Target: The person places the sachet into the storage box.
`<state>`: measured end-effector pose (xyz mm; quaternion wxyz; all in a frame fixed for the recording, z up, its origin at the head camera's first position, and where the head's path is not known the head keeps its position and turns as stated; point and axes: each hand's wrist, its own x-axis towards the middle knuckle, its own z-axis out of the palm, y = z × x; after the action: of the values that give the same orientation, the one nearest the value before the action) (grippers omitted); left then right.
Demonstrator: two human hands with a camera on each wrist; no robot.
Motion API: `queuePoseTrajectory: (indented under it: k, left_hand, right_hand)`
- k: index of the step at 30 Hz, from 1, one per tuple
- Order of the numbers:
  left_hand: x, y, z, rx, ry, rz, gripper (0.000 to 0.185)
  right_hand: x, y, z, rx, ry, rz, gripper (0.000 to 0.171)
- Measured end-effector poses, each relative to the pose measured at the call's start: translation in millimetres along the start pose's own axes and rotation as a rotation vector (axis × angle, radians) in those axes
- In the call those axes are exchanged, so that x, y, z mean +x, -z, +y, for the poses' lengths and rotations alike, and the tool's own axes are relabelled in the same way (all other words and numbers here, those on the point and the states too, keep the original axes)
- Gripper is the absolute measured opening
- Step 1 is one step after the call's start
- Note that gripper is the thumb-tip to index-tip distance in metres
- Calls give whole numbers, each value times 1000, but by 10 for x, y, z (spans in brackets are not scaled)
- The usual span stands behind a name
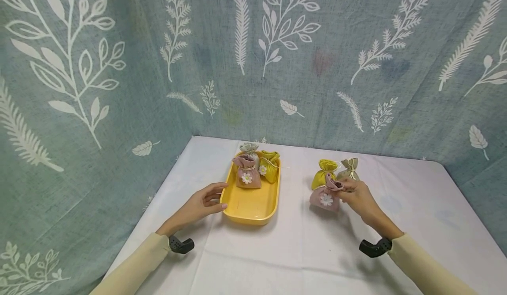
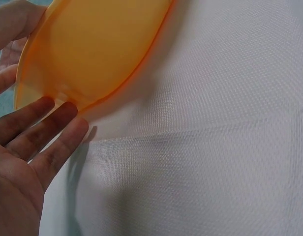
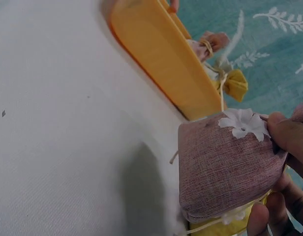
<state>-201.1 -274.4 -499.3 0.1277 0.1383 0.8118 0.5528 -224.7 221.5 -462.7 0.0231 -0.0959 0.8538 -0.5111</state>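
A yellow tray (image 1: 249,207) sits on the white tablecloth and holds a pink pouch with a white flower (image 1: 247,174), a yellow-green pouch (image 1: 270,165) and a pale grey pouch (image 1: 249,147) at its far end. My left hand (image 1: 202,204) rests with straight fingers (image 2: 53,125) against the tray's left rim (image 2: 48,96). To the right of the tray stand a pink flower pouch (image 1: 325,197), a yellow pouch (image 1: 322,172) and a beige pouch (image 1: 350,168). My right hand (image 1: 352,191) pinches the tied neck of the pink pouch (image 3: 225,162).
The white tablecloth (image 1: 301,251) covers the table, with bare cloth near its front edge. A teal curtain with white leaf prints (image 1: 253,57) hangs behind and along both sides. Black wrist mounts (image 1: 374,247) sit on both forearms.
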Motion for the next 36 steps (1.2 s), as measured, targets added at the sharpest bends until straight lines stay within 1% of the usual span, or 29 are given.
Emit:
queuePoseTrajectory:
  k: [1,9,16,25,30,36]
  left_hand:
    - [1,-2,-2,-1,8,2,70]
    - [3,-8,-12,0,2,3,71]
    - [3,-2,-12,20,-8,7,70]
    - [10,-5,-32,27,-17,9,69]
    - [2,-1,-41,31,-16,15,70]
    - [3,-7,-29,19,-4,12,70]
  right_hand:
    - [3,-6,-11,0,0,1,26]
    - [46,-61,-108,35,-2,4,21]
    - [98,-96,-249,47,51,15,19]
    - [199,-194,-407,32,37,27,22]
    - [273,-276,-462,90,73,3,23]
    - [350,-378,-556,99,127,5,18]
